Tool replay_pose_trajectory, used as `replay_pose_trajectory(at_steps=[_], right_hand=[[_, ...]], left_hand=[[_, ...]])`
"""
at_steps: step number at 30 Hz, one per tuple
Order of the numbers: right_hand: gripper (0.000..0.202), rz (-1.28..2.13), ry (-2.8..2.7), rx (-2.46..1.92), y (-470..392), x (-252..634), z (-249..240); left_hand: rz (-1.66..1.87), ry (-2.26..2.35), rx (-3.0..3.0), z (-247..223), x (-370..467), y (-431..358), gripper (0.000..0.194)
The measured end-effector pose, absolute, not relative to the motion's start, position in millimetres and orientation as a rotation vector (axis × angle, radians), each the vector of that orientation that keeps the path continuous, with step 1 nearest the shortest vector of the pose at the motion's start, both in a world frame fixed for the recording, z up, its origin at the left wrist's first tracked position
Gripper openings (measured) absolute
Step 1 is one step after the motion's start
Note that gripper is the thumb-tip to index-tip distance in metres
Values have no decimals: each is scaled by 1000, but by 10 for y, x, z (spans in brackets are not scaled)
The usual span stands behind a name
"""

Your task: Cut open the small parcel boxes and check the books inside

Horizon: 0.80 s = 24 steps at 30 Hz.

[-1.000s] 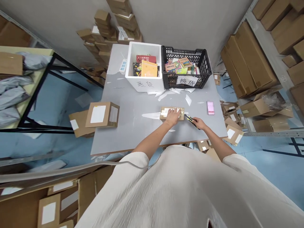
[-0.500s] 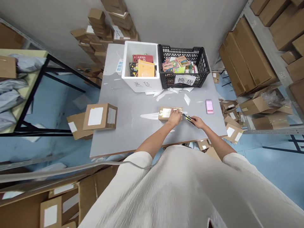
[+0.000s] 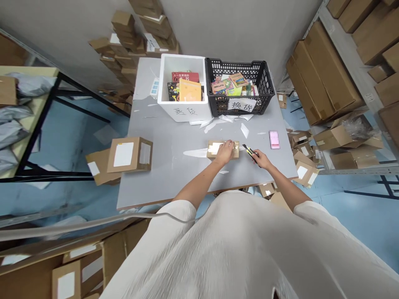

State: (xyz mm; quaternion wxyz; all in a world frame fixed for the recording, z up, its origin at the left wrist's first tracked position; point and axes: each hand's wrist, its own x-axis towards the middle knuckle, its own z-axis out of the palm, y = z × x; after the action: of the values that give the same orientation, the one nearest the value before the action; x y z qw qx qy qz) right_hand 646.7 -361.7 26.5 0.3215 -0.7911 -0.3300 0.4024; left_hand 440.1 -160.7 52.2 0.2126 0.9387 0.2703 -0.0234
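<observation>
A small cardboard box [image 3: 236,153] with a white label lies on the grey table. My left hand [image 3: 225,153] lies across its top, fingers curled over toward the far edge and holding it. In my right hand [image 3: 261,159] is a black and yellow utility knife [image 3: 249,151], its tip pointing up and left. The knife is apart from the box, just to the right of it. A paper scrap [image 3: 245,130] lies beyond the knife.
A white foam bin [image 3: 183,110] and a black plastic crate [image 3: 264,104], both holding books, stand at the table's back. A larger cardboard box [image 3: 141,154] sits at the left edge. A pink-screened phone [image 3: 274,140] lies at right. Shelves with boxes flank the table.
My right hand has drawn the knife away from the box's right end, and its blade now points more upward. My left hand has shifted slightly left on the box.
</observation>
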Motion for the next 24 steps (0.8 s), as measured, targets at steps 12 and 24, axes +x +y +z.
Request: replay_pose_trajectory(at_steps=[12, 24], right_hand=[[48, 615, -1637, -2297, -3599, 6398, 464], [51, 547, -1587, -2374, -3593, 6308, 304]], left_hand=[[-102, 880, 2593, 500, 4546, -1565, 65], [3, 793, 2685, 418, 4424, -1692, 74]])
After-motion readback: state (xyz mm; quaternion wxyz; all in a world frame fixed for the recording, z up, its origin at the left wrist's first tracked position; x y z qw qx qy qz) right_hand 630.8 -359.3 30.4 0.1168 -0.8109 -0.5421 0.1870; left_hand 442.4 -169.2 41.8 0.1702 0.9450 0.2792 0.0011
